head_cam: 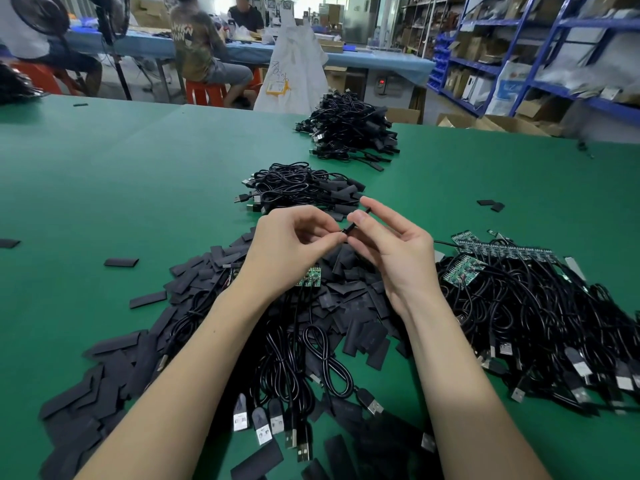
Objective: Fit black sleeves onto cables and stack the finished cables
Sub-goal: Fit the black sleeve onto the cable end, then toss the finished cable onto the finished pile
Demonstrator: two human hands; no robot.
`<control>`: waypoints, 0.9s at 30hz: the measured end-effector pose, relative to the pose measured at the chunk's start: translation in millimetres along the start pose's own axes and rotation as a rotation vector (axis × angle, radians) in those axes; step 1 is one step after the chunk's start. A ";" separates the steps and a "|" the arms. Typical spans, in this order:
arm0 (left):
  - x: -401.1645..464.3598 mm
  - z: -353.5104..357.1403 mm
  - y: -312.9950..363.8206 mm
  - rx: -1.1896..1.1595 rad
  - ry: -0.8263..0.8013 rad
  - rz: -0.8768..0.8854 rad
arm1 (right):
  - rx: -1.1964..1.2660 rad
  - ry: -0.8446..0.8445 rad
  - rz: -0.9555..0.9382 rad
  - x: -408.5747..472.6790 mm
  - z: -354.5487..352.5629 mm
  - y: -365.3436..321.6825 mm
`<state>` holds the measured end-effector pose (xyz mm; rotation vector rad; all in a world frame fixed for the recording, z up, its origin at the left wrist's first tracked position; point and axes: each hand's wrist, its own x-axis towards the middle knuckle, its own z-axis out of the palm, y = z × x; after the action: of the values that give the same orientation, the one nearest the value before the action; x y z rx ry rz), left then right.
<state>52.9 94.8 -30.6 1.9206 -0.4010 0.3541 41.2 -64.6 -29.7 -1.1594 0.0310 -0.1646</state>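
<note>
At frame centre, the left hand and right hand pinch a flat black sleeve edge-on between thumb and fingertips, above a heap of loose black sleeves on the green table. Behind, toward upper centre, lie two piles of finished black cables.

Circuit board half behind left hand

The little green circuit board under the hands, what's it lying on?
The small green circuit board rests on a heap of flat black sleeves. The left hand covers its upper part.
</note>
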 end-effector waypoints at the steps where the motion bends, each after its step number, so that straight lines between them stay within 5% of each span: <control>1: -0.2 -0.2 0.5 0.005 0.004 -0.001 | -0.003 -0.003 0.001 0.2 0.2 0.9; 14: -0.1 -0.9 -1.4 0.112 0.010 -0.003 | 0.010 0.004 -0.003 0.3 1.0 3.6; 20: 1.7 -6.6 -8.1 0.092 -0.149 -0.040 | -0.075 -0.036 0.006 0.6 -2.3 -3.8; 27: 14.5 -8.7 -2.6 0.317 -0.107 0.058 | -0.060 0.055 0.037 4.4 -21.2 -18.1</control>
<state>66.5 102.1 -23.4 2.2475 -0.4951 0.3706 41.1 -91.6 -21.3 -1.2134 0.1062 -0.1640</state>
